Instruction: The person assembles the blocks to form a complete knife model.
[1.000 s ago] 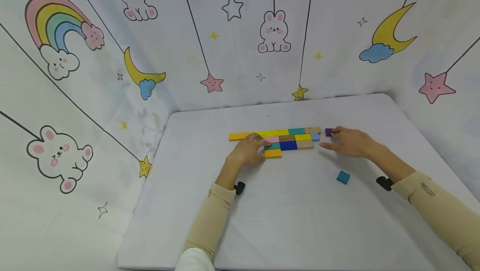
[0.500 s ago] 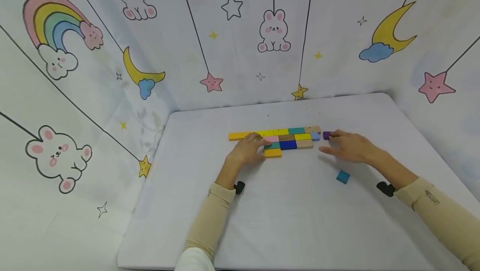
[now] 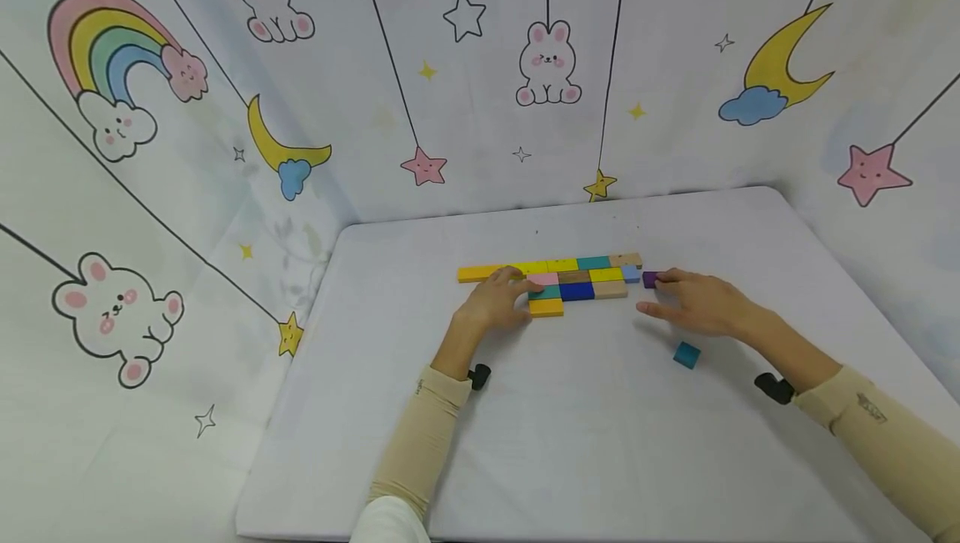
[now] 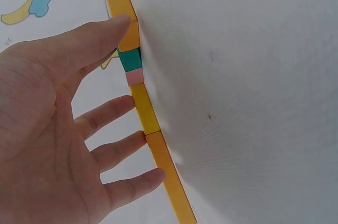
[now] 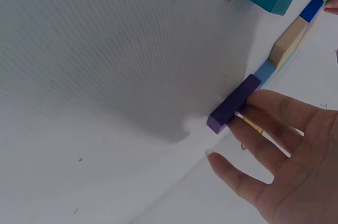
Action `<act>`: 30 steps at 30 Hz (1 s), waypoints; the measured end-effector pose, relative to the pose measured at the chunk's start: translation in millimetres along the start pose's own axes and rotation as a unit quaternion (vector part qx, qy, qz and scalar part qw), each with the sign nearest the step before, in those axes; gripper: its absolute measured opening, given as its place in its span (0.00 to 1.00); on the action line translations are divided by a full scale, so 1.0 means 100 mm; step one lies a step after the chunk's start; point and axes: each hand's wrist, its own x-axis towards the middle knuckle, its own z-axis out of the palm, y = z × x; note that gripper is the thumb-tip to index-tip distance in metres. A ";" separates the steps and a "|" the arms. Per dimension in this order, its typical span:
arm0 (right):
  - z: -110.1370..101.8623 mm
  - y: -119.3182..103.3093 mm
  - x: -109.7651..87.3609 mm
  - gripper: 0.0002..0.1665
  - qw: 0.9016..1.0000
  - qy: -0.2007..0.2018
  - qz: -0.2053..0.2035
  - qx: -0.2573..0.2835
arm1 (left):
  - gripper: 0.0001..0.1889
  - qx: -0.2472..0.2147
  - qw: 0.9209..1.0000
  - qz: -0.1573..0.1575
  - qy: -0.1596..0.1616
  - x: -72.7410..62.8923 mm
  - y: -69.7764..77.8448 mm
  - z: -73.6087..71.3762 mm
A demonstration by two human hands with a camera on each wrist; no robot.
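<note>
My left hand rests spread against the left part of an arrangement of flat coloured blocks. In the left wrist view its thumb touches an orange block, and other fingertips meet a yellow block and a long orange block. My right hand is at the arrangement's right end. Its extended fingertips touch a small purple block along one side. In the head view, a narrow gap separates the purple block from a light blue block. The right thumb points left, apart from the purple block.
A loose teal block lies on the white cloth-covered table, nearer than the right hand. Cartoon-printed fabric rises behind the table's far edge.
My right hand has slid the purple block nearer to me and slightly left, level with the light blue block. The left hand and the other blocks have stayed put.
</note>
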 end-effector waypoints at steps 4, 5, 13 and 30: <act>0.01 -0.03 -0.03 0.53 1.000 -0.001 0.004 0.000 | 0.28 -0.003 1.000 -0.001 0.000 0.00 0.00 -0.01; 0.01 -0.03 -0.04 0.53 1.000 -0.001 0.005 0.001 | 0.28 -0.003 1.000 0.000 0.000 0.00 0.00 -0.01; 0.02 -0.06 -0.11 0.53 1.000 0.006 -0.001 0.008 | 0.28 -0.002 1.000 0.003 -0.001 0.00 0.00 -0.01; 0.06 -0.21 -0.21 0.52 1.000 0.011 -0.024 0.000 | 0.28 -0.001 1.000 -0.005 -0.005 0.01 -0.01 0.00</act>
